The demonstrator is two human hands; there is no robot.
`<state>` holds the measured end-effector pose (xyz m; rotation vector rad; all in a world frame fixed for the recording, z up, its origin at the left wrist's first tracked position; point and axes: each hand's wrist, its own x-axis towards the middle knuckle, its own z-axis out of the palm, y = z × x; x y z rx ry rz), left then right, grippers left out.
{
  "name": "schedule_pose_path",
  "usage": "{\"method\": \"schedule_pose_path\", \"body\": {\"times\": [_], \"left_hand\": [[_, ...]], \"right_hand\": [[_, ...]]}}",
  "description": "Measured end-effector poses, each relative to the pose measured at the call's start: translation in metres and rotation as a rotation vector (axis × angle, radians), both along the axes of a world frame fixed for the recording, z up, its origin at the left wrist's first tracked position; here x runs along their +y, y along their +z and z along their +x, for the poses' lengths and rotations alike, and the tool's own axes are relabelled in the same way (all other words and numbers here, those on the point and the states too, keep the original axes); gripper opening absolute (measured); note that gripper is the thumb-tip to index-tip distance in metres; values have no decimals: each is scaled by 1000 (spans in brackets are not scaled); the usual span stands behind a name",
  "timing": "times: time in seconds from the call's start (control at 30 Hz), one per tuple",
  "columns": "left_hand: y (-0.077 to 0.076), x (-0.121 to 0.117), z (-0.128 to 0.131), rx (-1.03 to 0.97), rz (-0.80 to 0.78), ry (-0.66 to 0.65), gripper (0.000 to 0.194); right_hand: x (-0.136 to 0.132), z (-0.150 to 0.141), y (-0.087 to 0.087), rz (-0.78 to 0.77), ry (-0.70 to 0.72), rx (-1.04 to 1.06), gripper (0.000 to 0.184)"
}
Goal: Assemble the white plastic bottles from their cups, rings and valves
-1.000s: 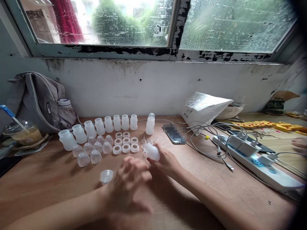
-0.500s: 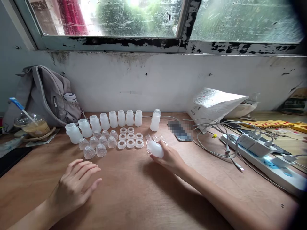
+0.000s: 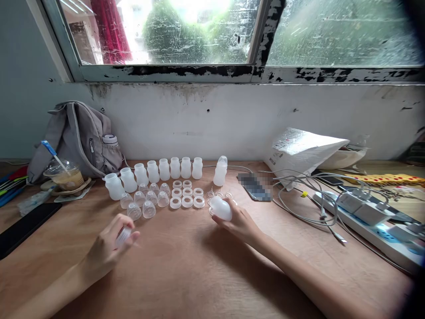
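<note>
Eight small milky-white plastic bottles (image 3: 156, 173) stand open and empty in a curved row toward the back edge of the wooden desk (image 3: 186, 270), with one capped bottle (image 3: 220, 171) apart at the row's right end. In front of them sit clear dome-shaped caps (image 3: 146, 201) upside-up, then white screw rings (image 3: 187, 195) in neat rows, and thin clear discs (image 3: 219, 194) lying flat. The right hand (image 3: 239, 221) has its grip closed round a frosted white bottle (image 3: 221, 208), tipped on its side just in front of the discs. The left hand (image 3: 108, 248), nearer the front left of the desk, pinches a small clear ribbed cap (image 3: 123, 235) between its fingertips. A grey fabric backpack (image 3: 76, 137) slumps at the back left corner, beside a clear plastic cup (image 3: 64, 175) with a domed lid and some pale brown drink in it.
</note>
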<state>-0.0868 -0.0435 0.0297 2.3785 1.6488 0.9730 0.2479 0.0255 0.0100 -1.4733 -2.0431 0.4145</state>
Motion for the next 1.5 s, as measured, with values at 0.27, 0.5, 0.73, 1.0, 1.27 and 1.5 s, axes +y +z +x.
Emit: {"method": "schedule_pose_path", "body": {"times": [0.27, 0.5, 0.73, 1.0, 1.27, 1.5], "left_hand": [[2, 34, 80, -267, -400, -355, 15], [-38, 57, 102, -550, -582, -471, 27], [-34, 56, 98, -402, -482, -434, 32], [-29, 55, 88, -276, -383, -380, 26], [-34, 60, 80, -136, -214, -256, 23], [-39, 65, 79, -60, -173, -333, 27]], "right_hand": [[-4, 2, 14, -13, 96, 200, 34], [26, 8, 30, 57, 48, 397, 53], [84, -1, 52, 156, 60, 208, 37], [136, -27, 67, 401, -10, -427, 14], [170, -31, 72, 328, -136, -681, 10], [179, -29, 61, 311, -147, -711, 13]]}}
